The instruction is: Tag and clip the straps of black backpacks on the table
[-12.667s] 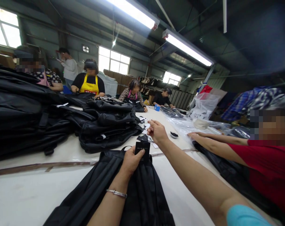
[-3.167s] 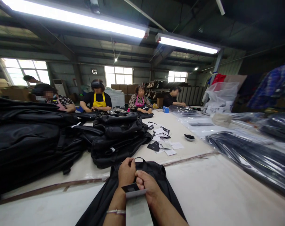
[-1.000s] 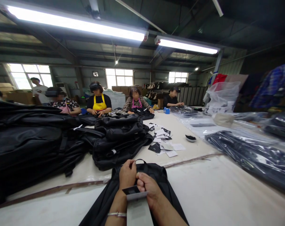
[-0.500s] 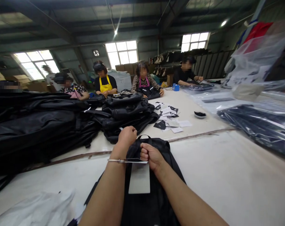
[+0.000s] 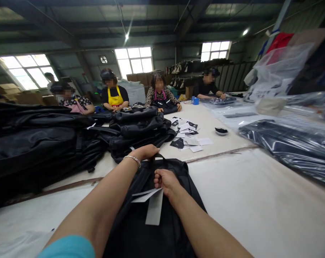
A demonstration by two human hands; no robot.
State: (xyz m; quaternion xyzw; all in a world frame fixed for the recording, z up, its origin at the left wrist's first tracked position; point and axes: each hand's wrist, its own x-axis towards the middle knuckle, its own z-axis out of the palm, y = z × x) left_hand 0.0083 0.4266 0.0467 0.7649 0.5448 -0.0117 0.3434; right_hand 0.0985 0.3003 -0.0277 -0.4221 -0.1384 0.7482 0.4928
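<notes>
A black backpack (image 5: 151, 233) lies on the white table in front of me, its top end pointing away. My left hand (image 5: 147, 152) is closed on the backpack's top handle (image 5: 160, 156), pinching the loop at its left side. Just below it, my right hand (image 5: 166, 182) is curled into a fist over the middle of the backpack. White paper hang tags (image 5: 154, 211) fan out under that fist, some to the left and one downward. The fist seems to hold them at their upper end; any string is hidden by the fingers.
Black bags (image 5: 38, 143) are heaped on the left, with a stack of bags (image 5: 141, 125) ahead. Scattered cards (image 5: 190, 134) and a small dish (image 5: 221, 132) lie beyond the table seam. Plastic-wrapped bags (image 5: 291, 147) lie right. Several people (image 5: 116, 95) sit across the table.
My left hand has come onto the top handle, pulling the loop narrower. My right hand has moved slightly left and down, and the tags have spread and turned. The view has shifted slightly right.
</notes>
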